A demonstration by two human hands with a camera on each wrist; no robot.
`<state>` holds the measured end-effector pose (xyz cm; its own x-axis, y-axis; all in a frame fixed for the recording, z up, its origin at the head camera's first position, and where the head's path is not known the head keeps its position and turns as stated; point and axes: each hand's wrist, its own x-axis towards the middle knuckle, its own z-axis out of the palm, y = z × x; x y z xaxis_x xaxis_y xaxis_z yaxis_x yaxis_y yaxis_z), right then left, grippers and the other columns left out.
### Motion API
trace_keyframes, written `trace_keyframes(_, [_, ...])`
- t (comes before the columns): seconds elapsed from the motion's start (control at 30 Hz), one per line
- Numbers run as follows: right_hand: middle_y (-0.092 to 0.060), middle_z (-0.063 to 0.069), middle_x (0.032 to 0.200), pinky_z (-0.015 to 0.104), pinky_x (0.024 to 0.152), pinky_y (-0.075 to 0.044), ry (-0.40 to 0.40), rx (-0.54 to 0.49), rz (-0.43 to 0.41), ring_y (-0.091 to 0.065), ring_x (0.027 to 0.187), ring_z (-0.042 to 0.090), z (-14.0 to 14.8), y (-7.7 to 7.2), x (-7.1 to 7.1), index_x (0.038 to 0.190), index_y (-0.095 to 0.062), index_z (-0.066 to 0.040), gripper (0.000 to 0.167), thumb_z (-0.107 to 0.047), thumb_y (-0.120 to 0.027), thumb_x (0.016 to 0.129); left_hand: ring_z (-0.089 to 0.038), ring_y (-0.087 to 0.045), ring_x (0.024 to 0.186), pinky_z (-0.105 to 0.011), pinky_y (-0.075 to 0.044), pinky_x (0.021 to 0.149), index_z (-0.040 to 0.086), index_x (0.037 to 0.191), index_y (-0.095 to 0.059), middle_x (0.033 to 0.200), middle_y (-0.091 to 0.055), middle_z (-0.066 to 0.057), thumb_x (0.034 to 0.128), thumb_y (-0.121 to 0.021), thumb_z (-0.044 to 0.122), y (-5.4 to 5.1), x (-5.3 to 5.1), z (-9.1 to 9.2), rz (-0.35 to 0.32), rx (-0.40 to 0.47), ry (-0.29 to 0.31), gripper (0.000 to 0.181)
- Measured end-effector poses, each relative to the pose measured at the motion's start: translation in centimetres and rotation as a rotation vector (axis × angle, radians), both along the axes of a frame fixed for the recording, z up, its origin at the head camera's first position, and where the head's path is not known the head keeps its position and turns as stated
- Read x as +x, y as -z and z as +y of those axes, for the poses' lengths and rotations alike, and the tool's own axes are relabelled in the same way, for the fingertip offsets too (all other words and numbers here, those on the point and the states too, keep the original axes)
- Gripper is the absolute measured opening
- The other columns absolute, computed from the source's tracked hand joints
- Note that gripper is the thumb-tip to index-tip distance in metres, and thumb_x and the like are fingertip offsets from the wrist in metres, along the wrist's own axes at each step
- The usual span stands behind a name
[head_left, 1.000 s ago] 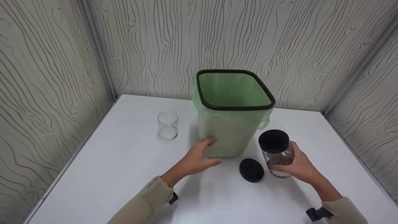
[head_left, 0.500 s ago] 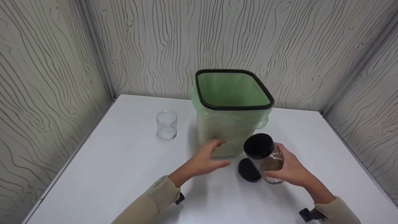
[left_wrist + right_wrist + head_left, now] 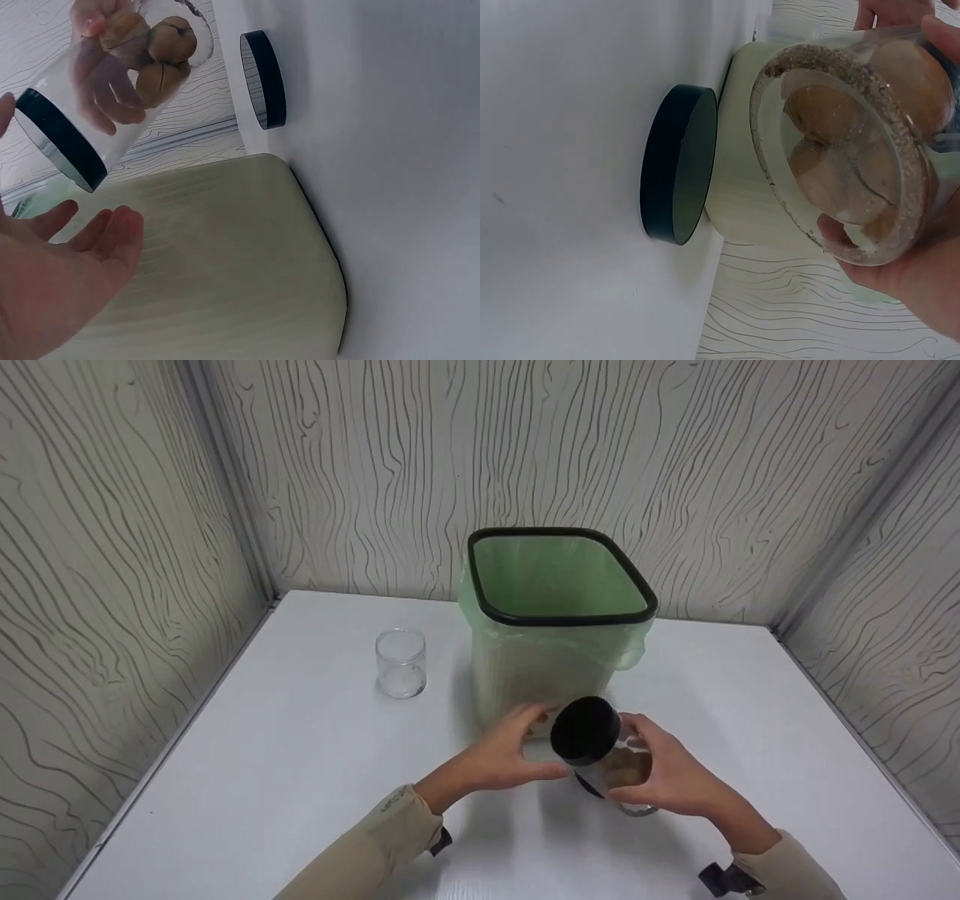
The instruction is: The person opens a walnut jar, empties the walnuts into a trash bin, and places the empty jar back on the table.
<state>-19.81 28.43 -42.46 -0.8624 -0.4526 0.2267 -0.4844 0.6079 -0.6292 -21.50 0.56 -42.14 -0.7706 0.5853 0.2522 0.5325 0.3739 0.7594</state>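
Observation:
My right hand [image 3: 671, 776] grips a clear jar [image 3: 840, 150] of walnuts [image 3: 172, 41] by its side. The jar is lifted off the table and tilted, its black screw lid [image 3: 585, 729] leaning left and its bottom edge toward the right. Close to that lid is my left hand [image 3: 502, 754], thumb and fingers spread, a gap showing between fingers and lid in the left wrist view. Beneath the jar, a loose black lid [image 3: 679, 165] lies on the table, mostly hidden in the head view. Brown crumbs collect along the jar's base.
A bin [image 3: 544, 675] with a green liner and black rim stands just behind both hands. An uncovered clear glass jar [image 3: 400, 661] stands to its left. The white table [image 3: 262, 750] is bordered by patterned walls at the back and sides.
My right hand has lifted the walnut jar and moved it left, tilting it over the loose lid. My left hand has shifted right, toward the jar's lid.

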Motion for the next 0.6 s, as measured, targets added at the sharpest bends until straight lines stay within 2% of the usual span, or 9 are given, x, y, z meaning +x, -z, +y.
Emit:
trace_keyframes(0.27, [-0.051,-0.011,0.122,0.038,0.087,-0.048,-0.117,0.016,0.05,-0.053,0.108,0.013,-1.5,-0.1,0.0,0.134,-0.04,-0.024,0.081,-0.036,-0.085,0.067,-0.007,-0.04,0.121,-0.03,-0.036,0.101,0.021,0.144,-0.034,0.138,-0.04,0.006,0.0746,-0.075,0.051,-0.1,0.1,0.3,0.055,0.008,0.029,0.086])
trace_keyframes(0.6, [-0.05,-0.012,0.126,0.035,0.089,-0.045,-0.161,0.04,0.02,-0.05,0.109,0.011,-2.7,-0.4,0.1,0.134,-0.04,-0.027,0.08,-0.039,-0.083,0.069,-0.009,-0.042,0.115,-0.03,-0.041,0.094,0.019,0.147,-0.03,0.138,-0.039,0.005,0.0752,-0.074,0.051,-0.4,0.4,0.3,0.073,0.034,0.061,0.09])
